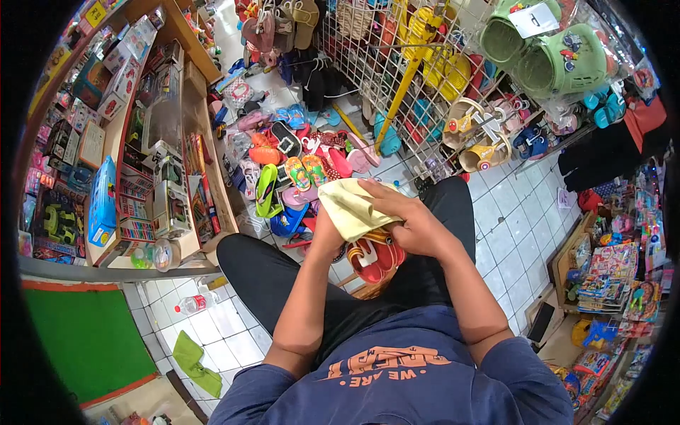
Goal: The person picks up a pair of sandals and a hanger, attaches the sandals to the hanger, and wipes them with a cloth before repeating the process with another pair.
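A pale yellow cloth (348, 207) is spread between my two hands, over the upper part of a red sandal (375, 261) with a white mark on it. My right hand (413, 219) lies on the cloth's right side, its fingers bent over the fabric. The cloth partly covers my left hand (327, 230), which is at its left edge beside the sandal; its fingers are hidden. Both hands are above my lap, between my knees. Just beyond them lies a pile of colourful sandals (301, 170) on the tiled floor.
Shelves of boxed toys (170, 191) stand at the left. A wire rack (418, 85) with hanging footwear is ahead. On the floor at lower left lie a plastic bottle (197, 303) and a green cloth (195, 361). Magazines (609, 273) fill a shelf at the right.
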`<action>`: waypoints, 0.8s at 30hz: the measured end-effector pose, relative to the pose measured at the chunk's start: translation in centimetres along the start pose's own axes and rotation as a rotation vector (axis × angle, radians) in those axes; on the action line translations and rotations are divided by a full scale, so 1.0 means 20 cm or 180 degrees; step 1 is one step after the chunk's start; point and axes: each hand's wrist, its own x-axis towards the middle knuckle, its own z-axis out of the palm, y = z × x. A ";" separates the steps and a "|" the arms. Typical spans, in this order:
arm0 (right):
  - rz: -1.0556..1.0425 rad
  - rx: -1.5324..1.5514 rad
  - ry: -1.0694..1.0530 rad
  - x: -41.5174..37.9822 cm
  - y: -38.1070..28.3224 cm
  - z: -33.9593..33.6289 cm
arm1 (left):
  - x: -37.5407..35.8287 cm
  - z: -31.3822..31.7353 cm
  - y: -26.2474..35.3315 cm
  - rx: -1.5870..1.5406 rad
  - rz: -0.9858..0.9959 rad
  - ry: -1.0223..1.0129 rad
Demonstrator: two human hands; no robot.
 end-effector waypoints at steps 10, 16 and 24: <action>-0.0110 0.0530 -0.0929 -0.25 -0.07 -0.06 | 0.03 -0.20 0.05 0.0997 0.0346 0.0617; 0.0629 0.1294 0.0416 -0.38 0.05 -0.14 | 0.06 -0.21 0.06 0.1492 0.0526 0.0499; 0.0018 0.0593 0.0538 -0.08 0.02 0.04 | -0.02 0.05 0.05 0.0263 0.0420 0.0800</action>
